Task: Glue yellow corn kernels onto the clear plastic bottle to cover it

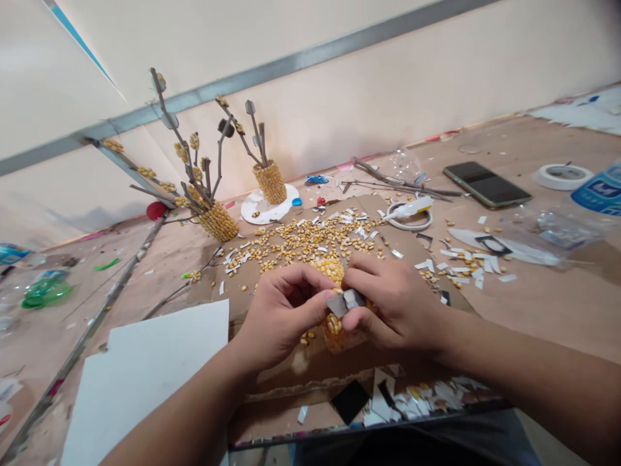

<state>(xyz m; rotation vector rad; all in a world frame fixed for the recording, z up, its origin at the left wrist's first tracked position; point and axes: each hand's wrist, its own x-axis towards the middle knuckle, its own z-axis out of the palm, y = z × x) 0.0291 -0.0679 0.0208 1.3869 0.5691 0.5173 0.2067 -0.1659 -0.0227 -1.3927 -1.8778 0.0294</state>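
My left hand (286, 310) is closed in a pinch at a small flat grey piece (336, 306), with a yellow corn kernel by its fingertips. My right hand (395, 304) is closed on the other part of that piece, which looks folded; its exact kind is unclear. Both hands meet above a cylinder covered in corn kernels (334, 331), partly hidden behind the fingers. Loose corn kernels (291, 241) and white paper slips lie scattered over the cardboard (276, 369) beyond and under my hands.
Two kernel-covered pots holding twigs (218, 222) (270, 182) stand at the back. A phone (486, 183), a tape roll (564, 175), a glue bottle (410, 208) and a plastic bottle (601, 189) are to the right. White board (150, 375) lies left; black and white scraps (350, 401) lie near the front edge.
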